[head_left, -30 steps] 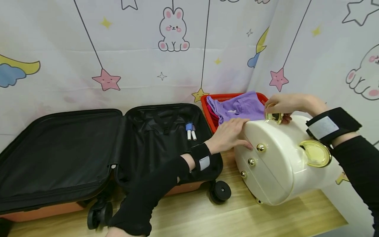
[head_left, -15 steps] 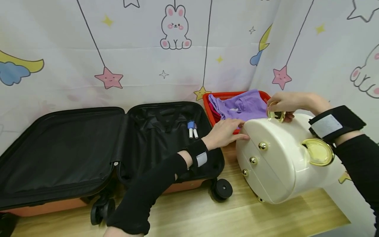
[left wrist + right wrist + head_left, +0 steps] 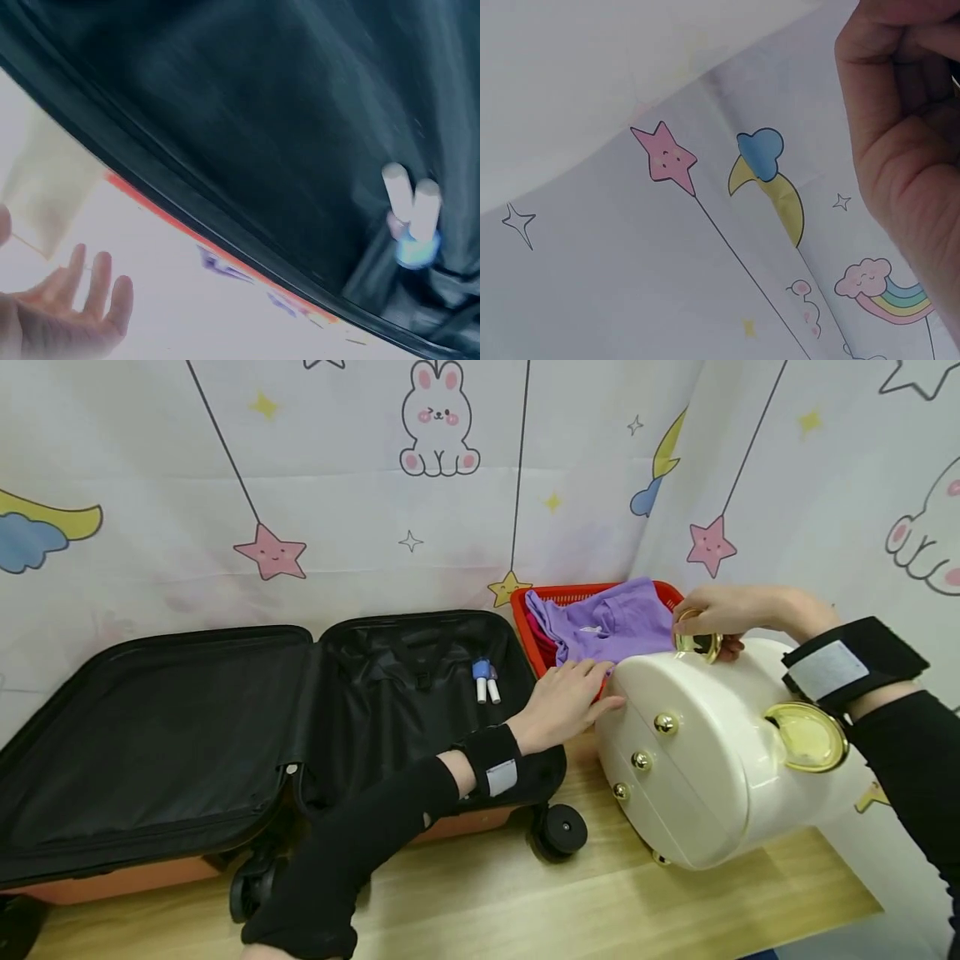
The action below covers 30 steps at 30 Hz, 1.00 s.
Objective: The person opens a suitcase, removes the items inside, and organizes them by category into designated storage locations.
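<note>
A cream, glossy rounded case [image 3: 675, 777] with gold knobs lies tilted on the table at the right. My right hand [image 3: 723, 614] curls its fingers round the gold ring handle [image 3: 705, 647] on the case's upper side. In the right wrist view, that curled right hand [image 3: 904, 127] shows at the upper right, with the handle mostly out of frame. My left hand [image 3: 562, 703] is at the case's upper left edge, fingers extended and thumb apart. The left wrist view shows the left hand [image 3: 75, 311] with its fingers loosely spread and nothing held.
An open suitcase [image 3: 405, 739] with black lining fills the left and middle; two small white-and-blue bottles [image 3: 484, 681] lie inside. Behind the case stands a red basket [image 3: 528, 639] with purple cloth [image 3: 611, 627]. A black wheel [image 3: 562, 832] juts out over the wooden table [image 3: 585, 910].
My left hand has drawn back a little to the left, its thumb leaving the case's flat face for the edge. My right hand keeps its grip on the handle.
</note>
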Each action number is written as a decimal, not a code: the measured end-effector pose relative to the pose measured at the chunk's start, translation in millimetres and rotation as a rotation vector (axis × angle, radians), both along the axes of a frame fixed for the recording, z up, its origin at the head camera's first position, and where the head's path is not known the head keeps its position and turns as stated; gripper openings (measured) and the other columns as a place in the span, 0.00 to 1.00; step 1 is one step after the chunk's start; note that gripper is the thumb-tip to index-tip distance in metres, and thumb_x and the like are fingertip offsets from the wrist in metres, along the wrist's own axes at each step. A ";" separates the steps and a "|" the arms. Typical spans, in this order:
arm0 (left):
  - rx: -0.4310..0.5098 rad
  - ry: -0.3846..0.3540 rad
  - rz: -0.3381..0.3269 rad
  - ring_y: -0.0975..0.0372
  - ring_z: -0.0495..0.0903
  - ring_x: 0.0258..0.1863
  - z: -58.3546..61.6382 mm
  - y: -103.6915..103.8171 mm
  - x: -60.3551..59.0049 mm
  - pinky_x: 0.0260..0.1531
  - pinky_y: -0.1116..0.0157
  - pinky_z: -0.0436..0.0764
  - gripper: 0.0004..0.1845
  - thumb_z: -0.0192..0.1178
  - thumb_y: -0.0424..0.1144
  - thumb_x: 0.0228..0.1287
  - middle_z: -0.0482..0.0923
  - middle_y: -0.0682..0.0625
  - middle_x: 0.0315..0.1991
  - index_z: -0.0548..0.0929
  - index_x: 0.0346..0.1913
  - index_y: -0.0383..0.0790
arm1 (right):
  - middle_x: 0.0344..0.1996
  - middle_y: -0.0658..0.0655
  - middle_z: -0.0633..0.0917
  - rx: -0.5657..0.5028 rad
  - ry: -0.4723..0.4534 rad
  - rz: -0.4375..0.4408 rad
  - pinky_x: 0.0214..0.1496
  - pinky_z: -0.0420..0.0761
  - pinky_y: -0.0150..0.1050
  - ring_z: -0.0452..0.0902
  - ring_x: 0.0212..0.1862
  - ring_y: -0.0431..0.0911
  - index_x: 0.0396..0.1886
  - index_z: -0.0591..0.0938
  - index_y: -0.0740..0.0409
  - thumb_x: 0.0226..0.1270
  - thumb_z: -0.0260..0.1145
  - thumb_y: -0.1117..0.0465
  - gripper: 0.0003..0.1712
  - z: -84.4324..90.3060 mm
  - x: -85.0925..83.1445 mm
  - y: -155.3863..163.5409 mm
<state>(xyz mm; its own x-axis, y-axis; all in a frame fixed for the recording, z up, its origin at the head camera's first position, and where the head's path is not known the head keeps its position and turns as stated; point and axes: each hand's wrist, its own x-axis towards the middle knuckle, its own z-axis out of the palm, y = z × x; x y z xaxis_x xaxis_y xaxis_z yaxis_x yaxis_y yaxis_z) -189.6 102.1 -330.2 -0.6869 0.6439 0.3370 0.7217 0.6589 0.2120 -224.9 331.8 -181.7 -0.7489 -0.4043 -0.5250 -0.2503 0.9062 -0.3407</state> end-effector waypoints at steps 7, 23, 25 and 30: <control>-0.176 0.157 -0.031 0.60 0.83 0.43 -0.1 -5.7 44.0 0.45 0.67 0.79 0.12 0.58 0.51 0.72 0.87 0.56 0.41 0.83 0.45 0.47 | 0.15 0.51 0.78 0.004 -0.023 0.013 0.20 0.74 0.32 0.73 0.16 0.38 0.42 0.78 0.65 0.77 0.48 0.64 0.13 2.7 -0.2 1.6; -0.474 -0.010 -0.114 0.63 0.82 0.36 18.4 -2.1 112.3 0.34 0.69 0.72 0.12 0.54 0.50 0.73 0.86 0.59 0.34 0.84 0.33 0.53 | 0.15 0.50 0.77 0.016 -0.029 0.008 0.21 0.75 0.32 0.72 0.15 0.38 0.44 0.78 0.68 0.79 0.47 0.63 0.14 3.8 -0.9 3.1; -0.470 -0.046 -0.102 0.63 0.83 0.35 13.3 -0.4 115.5 0.32 0.69 0.73 0.13 0.52 0.50 0.74 0.85 0.58 0.35 0.82 0.34 0.50 | 0.15 0.50 0.77 0.019 -0.032 0.012 0.21 0.75 0.32 0.72 0.16 0.38 0.44 0.78 0.67 0.79 0.47 0.63 0.14 3.5 -1.5 2.0; -0.475 -0.147 -0.073 0.62 0.82 0.36 -2.5 6.4 116.9 0.30 0.67 0.78 0.11 0.53 0.48 0.74 0.83 0.56 0.37 0.81 0.38 0.48 | 0.16 0.48 0.77 0.022 -0.033 0.017 0.22 0.75 0.31 0.73 0.17 0.38 0.44 0.77 0.66 0.79 0.48 0.61 0.14 0.5 -3.3 -1.8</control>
